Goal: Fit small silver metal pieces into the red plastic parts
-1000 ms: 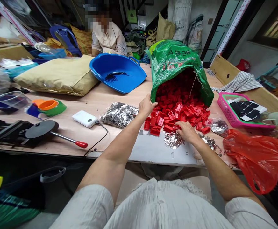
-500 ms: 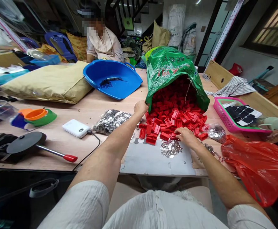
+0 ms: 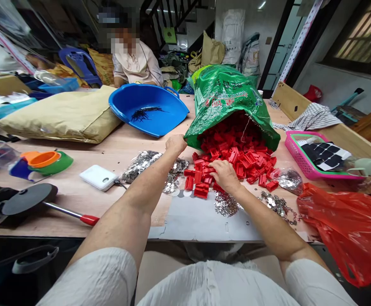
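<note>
A green woven sack [image 3: 226, 91] lies on its side with its mouth toward me. Red plastic pieces [image 3: 249, 159] spill from it in a heap onto the table. My left hand [image 3: 176, 144] is closed on the left edge of the sack's mouth and pulls it outward. My right hand [image 3: 225, 175] rests over the front left of the heap, fingers curved among the red pieces; whether it holds one is hidden. Just below it sits a small pile of shiny metal bits [image 3: 226, 204] on a grey sheet [image 3: 198, 219].
A blue basin [image 3: 169, 112] stands behind my left hand, near a tan sack [image 3: 60, 112]. Leftward are a white power bank [image 3: 98, 176] and a red-tipped lever tool [image 3: 67, 210]. A pink basket [image 3: 300, 159] and red plastic bag [image 3: 344, 229] lie right. A person sits across the table.
My left hand has drawn the sack's edge to the left, widening its mouth. My right hand has shifted left over the front of the red pieces.
</note>
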Available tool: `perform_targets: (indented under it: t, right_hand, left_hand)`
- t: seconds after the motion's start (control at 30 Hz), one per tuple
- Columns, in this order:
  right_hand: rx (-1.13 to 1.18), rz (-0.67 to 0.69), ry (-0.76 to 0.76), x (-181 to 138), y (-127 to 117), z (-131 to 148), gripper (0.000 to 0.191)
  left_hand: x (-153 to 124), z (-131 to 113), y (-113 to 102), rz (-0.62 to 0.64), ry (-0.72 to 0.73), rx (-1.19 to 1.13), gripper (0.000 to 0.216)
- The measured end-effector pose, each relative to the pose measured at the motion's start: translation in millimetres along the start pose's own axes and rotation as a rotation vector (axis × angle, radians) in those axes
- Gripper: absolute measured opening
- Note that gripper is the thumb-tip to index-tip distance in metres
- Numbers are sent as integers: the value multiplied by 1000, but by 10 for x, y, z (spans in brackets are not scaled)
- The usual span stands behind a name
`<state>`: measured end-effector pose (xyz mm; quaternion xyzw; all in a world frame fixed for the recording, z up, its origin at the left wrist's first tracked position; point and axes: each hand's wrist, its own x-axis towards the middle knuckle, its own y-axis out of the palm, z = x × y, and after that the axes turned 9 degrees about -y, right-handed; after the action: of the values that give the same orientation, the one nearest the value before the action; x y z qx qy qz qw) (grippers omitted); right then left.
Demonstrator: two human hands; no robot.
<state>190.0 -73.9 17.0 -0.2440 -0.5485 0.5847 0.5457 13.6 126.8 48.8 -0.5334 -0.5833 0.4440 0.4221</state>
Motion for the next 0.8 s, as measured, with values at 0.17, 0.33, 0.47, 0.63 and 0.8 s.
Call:
perform_targets:
  t: [0.17, 0.33, 0.47, 0.63, 0.8]
  right_hand:
    - [-190, -183, 114, -132, -121, -224, 61]
    - [-267, -206, 438, -629, -258, -829, 94]
    - [-193, -148, 498, -770, -133, -1066, 101]
    - [-99, -168, 483, -582, 35, -1085, 99]
    - [-65, -178, 427, -379, 117, -1026, 99]
  left_hand:
    - [69, 113, 58, -1, -17, 10, 34]
    - [150, 219, 80, -20, -18, 21, 35]
    - [215, 288, 50, -31, -50, 33, 35]
    - [274, 419, -21, -37, -96, 47, 37]
    - [289, 556, -50, -40, -126, 47, 38]
